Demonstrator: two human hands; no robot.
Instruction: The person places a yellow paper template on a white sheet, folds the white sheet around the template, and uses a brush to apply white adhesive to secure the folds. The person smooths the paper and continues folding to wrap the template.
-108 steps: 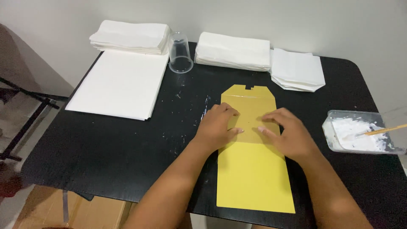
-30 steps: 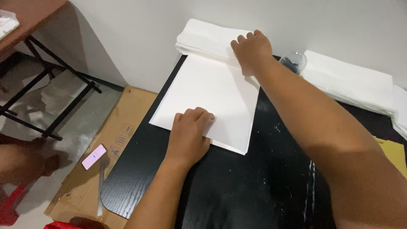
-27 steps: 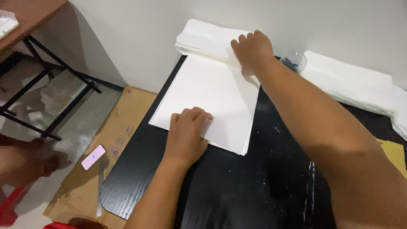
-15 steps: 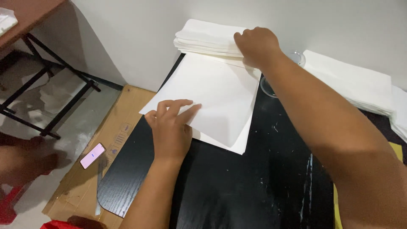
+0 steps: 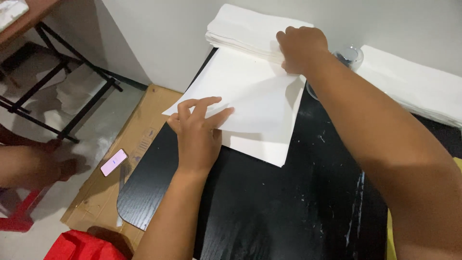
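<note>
Paper is what we handle: a plain white top sheet (image 5: pixel 250 91), large and smooth, lifting off the white stack (image 5: pixel 260 147) at the black table's (image 5: pixel 269 212) left edge. Our left hand (image 5: pixel 197 132) pinches the sheet's near-left corner; our right hand (image 5: pixel 301 48) presses open-palmed on its far edge, beside folded white sheets (image 5: pixel 245 29).

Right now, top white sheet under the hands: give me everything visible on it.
The top sheet is plain white paper, unprinted, large and rectangular. It lies on a stack of like sheets on the black table, skewed against the stack, its near left corner raised and overhanging the table edge. The left hand pinches that corner, fingers on top. The right hand touches its far edge, beside a folded white pile. It bows slightly and casts a shadow.
</note>
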